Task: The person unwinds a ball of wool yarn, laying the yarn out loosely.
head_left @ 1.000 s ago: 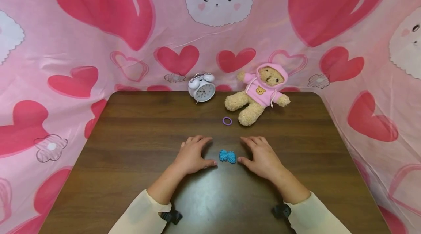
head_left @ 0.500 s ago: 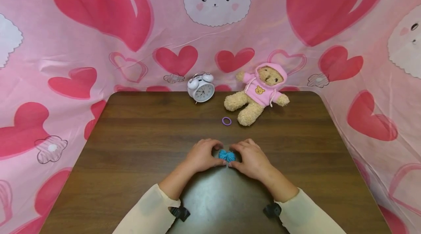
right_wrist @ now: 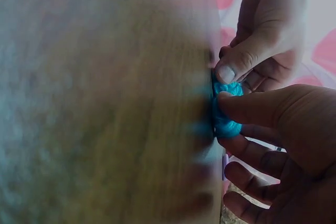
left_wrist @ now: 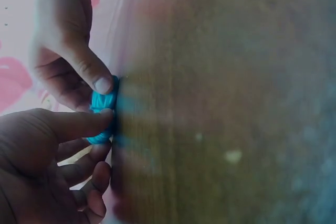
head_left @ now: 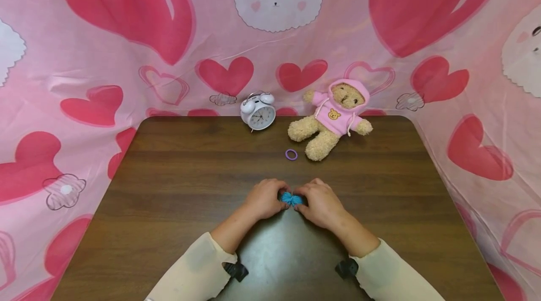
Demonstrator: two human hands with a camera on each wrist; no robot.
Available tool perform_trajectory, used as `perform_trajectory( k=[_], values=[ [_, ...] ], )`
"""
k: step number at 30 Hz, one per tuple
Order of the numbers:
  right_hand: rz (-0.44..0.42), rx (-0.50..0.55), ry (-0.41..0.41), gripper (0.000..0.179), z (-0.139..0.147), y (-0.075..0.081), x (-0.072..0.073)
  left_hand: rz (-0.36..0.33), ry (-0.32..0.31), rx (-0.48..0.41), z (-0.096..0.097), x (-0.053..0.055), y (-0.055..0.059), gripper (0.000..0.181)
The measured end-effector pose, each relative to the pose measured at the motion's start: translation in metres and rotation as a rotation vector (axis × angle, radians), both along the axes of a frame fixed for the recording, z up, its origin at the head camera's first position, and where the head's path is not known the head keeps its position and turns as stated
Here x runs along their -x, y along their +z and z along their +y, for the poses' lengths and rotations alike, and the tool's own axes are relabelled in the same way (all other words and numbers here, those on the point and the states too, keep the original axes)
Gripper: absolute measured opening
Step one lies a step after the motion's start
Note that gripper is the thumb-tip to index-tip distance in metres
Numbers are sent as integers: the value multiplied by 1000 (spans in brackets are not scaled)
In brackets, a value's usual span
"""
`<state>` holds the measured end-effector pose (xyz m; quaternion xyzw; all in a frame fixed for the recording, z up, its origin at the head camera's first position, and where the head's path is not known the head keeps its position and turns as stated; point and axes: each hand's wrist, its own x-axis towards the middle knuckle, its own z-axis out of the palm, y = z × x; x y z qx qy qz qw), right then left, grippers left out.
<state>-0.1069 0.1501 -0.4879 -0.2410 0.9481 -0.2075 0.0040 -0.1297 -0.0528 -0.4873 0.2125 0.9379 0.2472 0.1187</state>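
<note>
A small bundle of blue yarn (head_left: 291, 199), drawn in at its middle like a bow, lies on the wooden table between the two hands. My left hand (head_left: 265, 200) pinches its left end between thumb and fingers. From the other side, my right hand (head_left: 322, 203) pinches the right end. The left wrist view has both thumbs lying on the blue yarn (left_wrist: 104, 100), close over the tabletop. In the right wrist view, the right fingers curl under the yarn (right_wrist: 229, 124) opposite the thumb. Fingertips hide parts of both ends.
Beyond the hands lies a purple ring-shaped band (head_left: 291, 154). Along the back edge stand a white twin-bell alarm clock (head_left: 258, 112) and a teddy bear (head_left: 334, 118) in a pink hoodie. Pink heart-printed cloth (head_left: 169, 89) hangs around the brown table (head_left: 169, 174).
Both hands have moved inward from either side of the blue yarn and taken hold of its ends. The yarn stays in nearly the same place; clock, ring and bear have not moved.
</note>
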Motion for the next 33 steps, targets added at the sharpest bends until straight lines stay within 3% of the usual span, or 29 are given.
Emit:
perform_trajectory(
  k=[8, 14, 18, 23, 28, 33],
  values=[
    [21, 36, -14, 30, 1, 5, 0, 7, 6, -80, -4, 2, -1, 23],
    [49, 117, -36, 29, 2, 9, 0, 19, 6, -201, -9, 3, -4, 17],
    [73, 200, -63, 27, 3, 10, 0, -23, 59, -328, -10, 2, -1, 18],
    [198, 288, -74, 29, 1, 12, -2, -37, 129, -471, -12, -1, 7, 21],
    [341, 349, -36, 27, -2, 15, -3, -17, 154, -492, -11, -3, 16, 20],
    [404, 360, -4, 20, -5, 16, -4, -33, 161, -485, -12, -4, 20, 20]
  ],
)
